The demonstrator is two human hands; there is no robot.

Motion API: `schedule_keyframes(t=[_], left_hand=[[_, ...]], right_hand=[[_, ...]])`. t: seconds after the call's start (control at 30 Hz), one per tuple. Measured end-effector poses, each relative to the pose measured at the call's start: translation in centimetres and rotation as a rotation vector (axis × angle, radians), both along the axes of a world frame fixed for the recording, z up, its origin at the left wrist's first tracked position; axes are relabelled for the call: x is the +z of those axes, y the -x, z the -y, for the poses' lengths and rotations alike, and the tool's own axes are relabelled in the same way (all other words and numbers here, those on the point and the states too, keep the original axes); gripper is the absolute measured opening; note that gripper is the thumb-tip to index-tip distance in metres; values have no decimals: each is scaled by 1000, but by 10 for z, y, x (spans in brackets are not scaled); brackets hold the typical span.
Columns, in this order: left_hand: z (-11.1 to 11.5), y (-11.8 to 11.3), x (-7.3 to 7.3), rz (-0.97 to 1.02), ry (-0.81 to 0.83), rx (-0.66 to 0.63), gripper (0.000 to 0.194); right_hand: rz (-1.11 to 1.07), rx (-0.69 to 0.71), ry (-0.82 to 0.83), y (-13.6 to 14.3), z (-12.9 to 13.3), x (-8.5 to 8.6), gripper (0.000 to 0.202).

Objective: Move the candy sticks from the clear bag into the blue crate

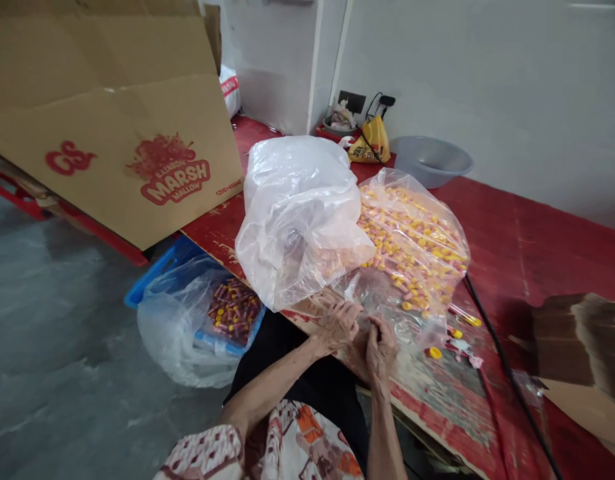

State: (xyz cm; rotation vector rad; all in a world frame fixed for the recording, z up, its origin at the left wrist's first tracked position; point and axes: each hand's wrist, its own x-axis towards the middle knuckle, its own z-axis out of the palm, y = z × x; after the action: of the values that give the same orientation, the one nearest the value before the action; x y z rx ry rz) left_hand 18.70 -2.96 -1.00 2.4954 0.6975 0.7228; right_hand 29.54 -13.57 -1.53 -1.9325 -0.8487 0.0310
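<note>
My left hand point(338, 325) and my right hand point(381, 348) are close together at the table's front edge. Both have curled fingers; whatever lies between them is too small or hidden to make out. Crumpled clear plastic point(374, 293) lies just beyond the fingertips. Behind it rests a clear bag point(412, 240) full of small pink pieces with yellow caps. A large white translucent plastic bag point(302, 200) stands left of that, its contents hidden. Right of my right hand are a loose yellow cap point(434, 353) and a capped clear tube point(466, 315).
A large cardboard box point(112, 133) stands at the left. Below it, a blue crate point(157, 267) lined with plastic holds dark red, yellow-capped pieces. A grey basin point(432, 160) and yellow bag point(371, 140) sit by the wall. A black cable point(507, 367) crosses the red table near folded cardboard point(582, 347).
</note>
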Motion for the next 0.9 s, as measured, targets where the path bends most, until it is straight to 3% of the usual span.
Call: schedule_keyframes(t=[0.17,0.27,0.43,0.6,0.77,0.9], left_hand=[[-2,9,-7,72,-8,43,37],[-9,22,-10,122,-34,93,32],[-25,37,-5,-6,-47,40,18],[-23,23,3,51,-56,78,19],[-14,7,6,54,-11,60,16],[-15,12,12,90,21,19,17]], right_hand=[[69,30,60,-17,-11,8,39],[159,-58,75,-44,-30,15,43],[237,-131,206,-85,-64,13,57],[234,-79,256,-93,-68,4,46],[235,-112,207,-92,-64,8,56],[221,-38,237,-102,-73,11,56]])
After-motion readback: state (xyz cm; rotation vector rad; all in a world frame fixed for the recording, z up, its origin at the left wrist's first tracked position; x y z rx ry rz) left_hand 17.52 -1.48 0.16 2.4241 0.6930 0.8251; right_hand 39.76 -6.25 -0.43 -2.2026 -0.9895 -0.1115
